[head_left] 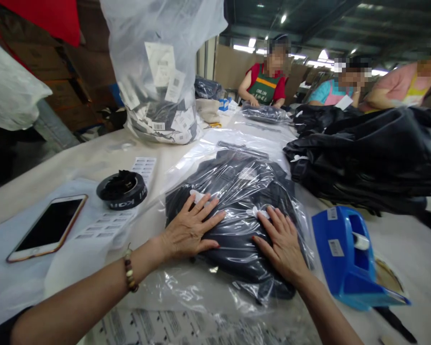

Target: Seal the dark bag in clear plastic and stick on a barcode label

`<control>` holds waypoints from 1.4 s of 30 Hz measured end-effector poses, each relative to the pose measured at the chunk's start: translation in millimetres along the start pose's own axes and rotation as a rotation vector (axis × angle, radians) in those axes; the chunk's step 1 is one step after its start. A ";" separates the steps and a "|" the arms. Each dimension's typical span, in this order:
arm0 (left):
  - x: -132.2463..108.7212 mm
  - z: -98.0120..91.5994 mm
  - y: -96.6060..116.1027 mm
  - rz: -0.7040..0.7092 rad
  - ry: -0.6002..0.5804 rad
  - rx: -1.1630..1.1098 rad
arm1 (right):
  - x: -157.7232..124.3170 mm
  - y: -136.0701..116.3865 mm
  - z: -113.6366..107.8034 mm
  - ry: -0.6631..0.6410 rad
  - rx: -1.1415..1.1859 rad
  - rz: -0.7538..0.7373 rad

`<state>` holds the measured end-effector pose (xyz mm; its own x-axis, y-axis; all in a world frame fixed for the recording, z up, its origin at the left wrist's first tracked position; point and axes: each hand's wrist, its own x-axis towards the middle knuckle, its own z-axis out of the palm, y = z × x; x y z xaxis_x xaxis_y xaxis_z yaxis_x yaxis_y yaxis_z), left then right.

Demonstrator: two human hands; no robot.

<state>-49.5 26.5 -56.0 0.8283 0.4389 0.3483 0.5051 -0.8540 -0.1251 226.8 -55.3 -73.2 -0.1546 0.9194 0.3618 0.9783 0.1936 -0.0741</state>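
A black bag (233, 191) lies flat inside a clear plastic bag (187, 297) on the table before me. My left hand (192, 230) rests on the left side of the plastic with its fingers spread. On the right side, my right hand (282, 242) presses flat on the same package, fingers apart. White tags (257, 212) show through the film near the fingertips of both hands. The clear film reaches past the black bag toward me and at the far end. What lies under my palms is hidden.
Left are a phone (50, 225), a black tape roll (122, 189) and label sheets (109, 224). A blue tape dispenser (348, 258) stands right, below stacked black bags (366, 148). A large tag-filled plastic sack (161, 81) stands behind. Co-workers (266, 88) sit across the table.
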 end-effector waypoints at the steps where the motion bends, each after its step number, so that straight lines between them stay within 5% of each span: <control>1: 0.4 -1.6 1.7 0.031 -0.010 0.011 | 0.6 -1.1 -0.7 -0.017 0.004 0.014; 6: 2.2 -7.1 18.4 0.211 -0.089 -0.013 | 7.8 -6.1 -7.0 -0.140 0.114 0.117; 11: 1.0 -7.9 30.7 0.210 -0.109 0.017 | 13.8 1.0 -34.9 -0.161 0.256 0.152; 14: -0.9 -8.8 31.0 0.214 -0.112 0.038 | -4.4 1.9 -63.1 -0.068 0.332 0.178; 17: -2.3 -9.0 30.2 0.215 -0.097 0.026 | -48.0 -7.8 -78.2 0.178 0.385 0.201; 19: -2.7 -8.9 30.3 0.213 -0.094 0.009 | -84.3 -17.1 -74.9 0.304 0.291 0.204; 22: -2.4 -9.1 31.6 0.208 -0.104 0.006 | -131.9 -29.3 -57.6 0.310 0.173 0.320; 25: -1.5 -9.5 33.4 0.225 -0.097 0.035 | -158.7 -38.7 -42.2 0.287 0.296 0.524; 30: -0.9 -5.2 37.3 0.310 -0.030 0.026 | -172.7 -47.5 -32.4 0.296 0.373 0.543; 42: -5.5 0.4 62.6 0.264 0.073 -0.034 | -204.3 -43.0 -39.4 0.681 0.232 0.538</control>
<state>-22.3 -29.3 -66.1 0.9099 0.1796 0.3740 0.2645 -0.9456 -0.1894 221.7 -264.9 -107.3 0.5044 0.5178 0.6910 0.8307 -0.0728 -0.5519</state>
